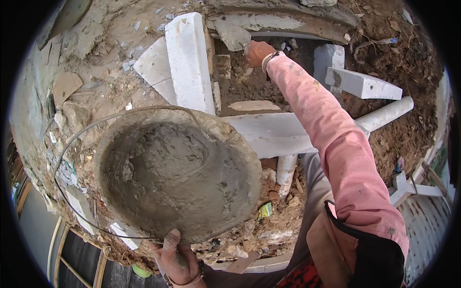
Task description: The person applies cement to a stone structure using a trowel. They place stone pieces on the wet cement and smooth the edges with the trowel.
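Fingers of the left hand (176, 259) are gripping the mortar pan's (177, 173) lower rim; the right hand (258, 52) is reaching upper centre, arm outstretched, closed around a trowel (234, 34).

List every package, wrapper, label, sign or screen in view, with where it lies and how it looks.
Small crumpled wrapper: in the rubble just right of the mortar pan, yellow and green.
Thin blue scrap, possibly a wrapper: on the soil at upper right; too small to tell more.
No signs, labels or screens in view.
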Demonstrator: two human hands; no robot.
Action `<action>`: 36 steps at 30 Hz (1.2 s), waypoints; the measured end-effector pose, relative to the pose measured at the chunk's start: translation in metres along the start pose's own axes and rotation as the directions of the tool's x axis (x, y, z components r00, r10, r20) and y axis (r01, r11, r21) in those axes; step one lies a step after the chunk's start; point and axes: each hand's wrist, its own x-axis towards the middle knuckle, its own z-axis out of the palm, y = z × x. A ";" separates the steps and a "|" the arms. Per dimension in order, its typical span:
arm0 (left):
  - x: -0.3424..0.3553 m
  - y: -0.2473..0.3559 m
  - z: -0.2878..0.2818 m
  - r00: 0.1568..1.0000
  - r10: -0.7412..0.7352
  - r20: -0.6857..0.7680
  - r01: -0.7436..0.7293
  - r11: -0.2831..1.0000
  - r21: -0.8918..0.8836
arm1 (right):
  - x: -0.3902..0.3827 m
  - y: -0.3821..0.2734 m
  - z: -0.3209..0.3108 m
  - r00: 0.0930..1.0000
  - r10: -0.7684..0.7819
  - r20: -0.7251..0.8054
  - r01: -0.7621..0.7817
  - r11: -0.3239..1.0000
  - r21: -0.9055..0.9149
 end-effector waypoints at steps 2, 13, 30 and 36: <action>-0.001 0.002 0.002 1.000 0.005 0.010 -0.005 1.000 -0.003 | -0.011 0.030 -0.002 0.998 0.012 -0.060 -0.015 0.999 -0.043; -0.005 -0.007 0.020 0.995 0.020 0.093 -0.016 0.999 -0.044 | -0.127 0.208 0.004 0.969 0.224 -0.102 -0.240 0.950 -0.197; 0.005 -0.009 0.023 0.964 0.231 0.131 -0.216 0.969 -0.122 | -0.382 -0.060 -0.263 0.943 -0.330 -0.042 0.303 0.799 0.519; 0.007 -0.001 0.027 0.904 0.411 0.114 -0.415 0.910 0.006 | -0.326 -0.170 -0.233 0.881 -0.468 -0.066 0.472 0.879 0.069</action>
